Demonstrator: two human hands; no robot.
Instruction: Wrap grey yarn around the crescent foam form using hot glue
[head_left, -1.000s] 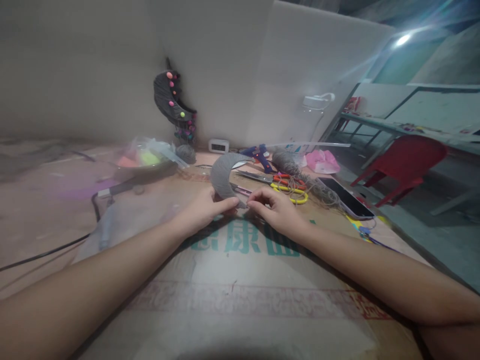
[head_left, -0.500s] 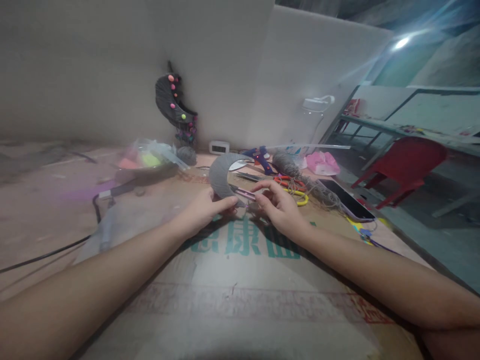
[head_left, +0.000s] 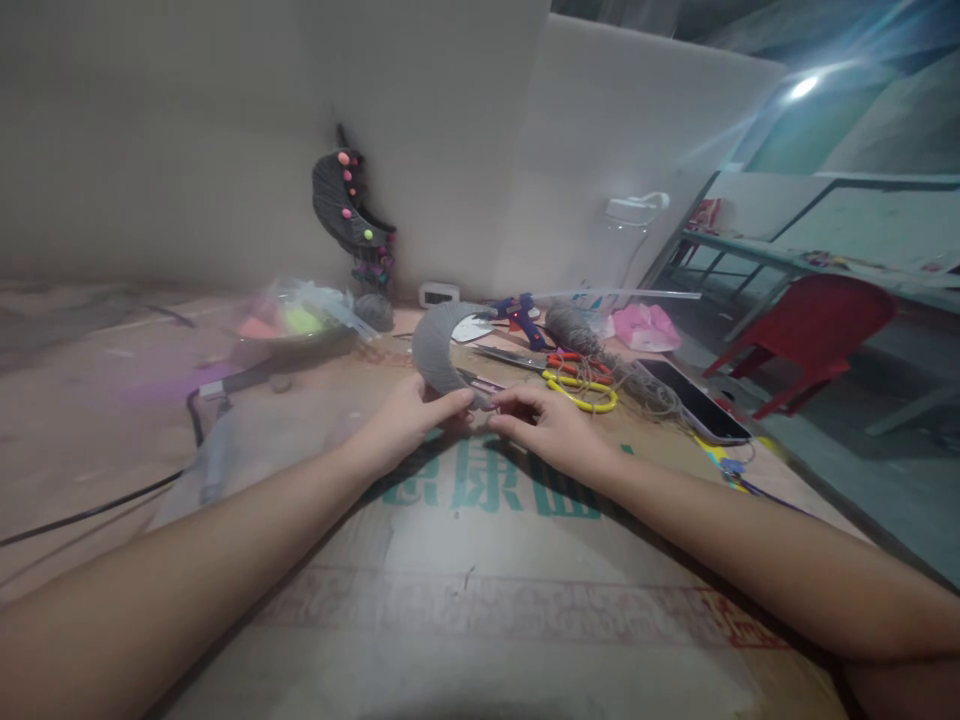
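Curving open to the right, the grey crescent [head_left: 432,350] looks closely wrapped

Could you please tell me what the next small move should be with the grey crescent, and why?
I would probably press the lower tip of the grey crescent with the right hand: its fingertips are right by that tip, and the left hand grips the crescent near the same end, steadying it. Whether the right fingertips pinch a strand is too small to tell.
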